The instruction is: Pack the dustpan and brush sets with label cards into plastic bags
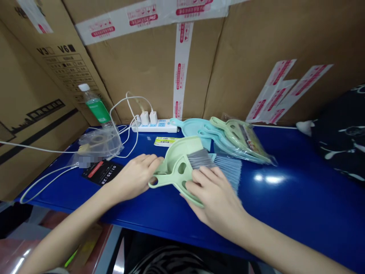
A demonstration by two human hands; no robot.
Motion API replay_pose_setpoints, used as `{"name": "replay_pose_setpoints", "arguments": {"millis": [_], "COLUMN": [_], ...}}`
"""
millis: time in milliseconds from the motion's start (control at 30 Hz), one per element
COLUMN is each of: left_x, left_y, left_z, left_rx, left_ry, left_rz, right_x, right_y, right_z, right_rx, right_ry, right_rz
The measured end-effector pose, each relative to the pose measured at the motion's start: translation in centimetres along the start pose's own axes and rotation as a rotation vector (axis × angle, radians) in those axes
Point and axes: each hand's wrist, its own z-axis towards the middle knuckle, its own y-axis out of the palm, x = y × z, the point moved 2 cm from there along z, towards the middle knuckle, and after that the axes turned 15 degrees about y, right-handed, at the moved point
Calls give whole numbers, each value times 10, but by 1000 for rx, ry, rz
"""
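Note:
A pale green mini dustpan [178,154] lies on the blue table [285,198] in the middle of the view. My left hand [137,176] rests against its left side, fingers curled round the rim near the looped handle. My right hand [212,194] grips a pale green brush [196,161] whose grey bristles lie in the dustpan. A light blue brush [229,167] lies just behind my right hand, its bristles fanned on the table.
Behind lie a blue dustpan [192,127] and a bagged green dustpan set [242,140]. A white power strip [154,125] with chargers and cables, a water bottle [95,104], a plastic bag [99,144] and a phone [102,172] sit at left. Cardboard boxes wall the back.

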Motion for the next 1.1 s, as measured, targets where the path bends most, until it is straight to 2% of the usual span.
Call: {"name": "replay_pose_setpoints", "arguments": {"millis": [100,233,300,500,667,900,1100], "left_x": [-27,-69,-87,-125,-141,-150,-151], "left_y": [-1,0,3,18,28,40,57], "left_z": [2,14,25,61,83,107,125], "left_rx": [16,73,56,-33,-61,-55,-49], "left_ry": [-94,-149,-165,-150,-109,-95,-109], "left_rz": [-48,-115,-123,-218,-257,-285,-282], "right_x": [3,8,13,27,26,29,35], "right_y": [-10,-22,-24,-4,11,11,21], "right_z": [2,2,0,-8,-15,-13,-12], "right_rx": [48,100,103,-35,-60,5,-53], "right_ry": [-4,3,10,141,135,151,149], "right_rz": [-170,-392,-479,-554,-540,-554,-487]}}
